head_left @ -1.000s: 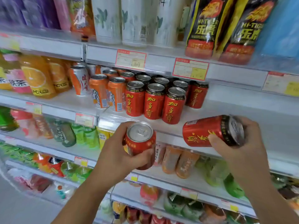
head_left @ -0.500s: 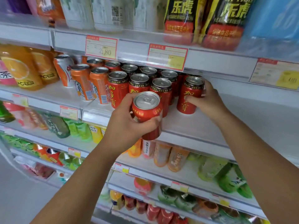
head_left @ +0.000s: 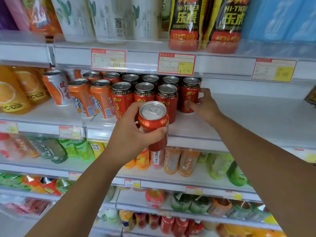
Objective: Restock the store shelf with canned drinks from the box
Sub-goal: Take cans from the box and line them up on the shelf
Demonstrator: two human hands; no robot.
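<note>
HI-TIGER on black pouches [head_left: 186, 23]; 加多寶 on red cans [head_left: 122, 98].

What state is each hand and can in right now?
left hand: grips the held red can.
held red can: upright, sealed, off the shelf, in front of its edge.
right hand: thumb and fingers curled round the rightmost red can.
rightmost red can: upright on the shelf, sealed.
shelved red cans: upright, sealed, in rows.
orange cans: standing, sealed.
</note>
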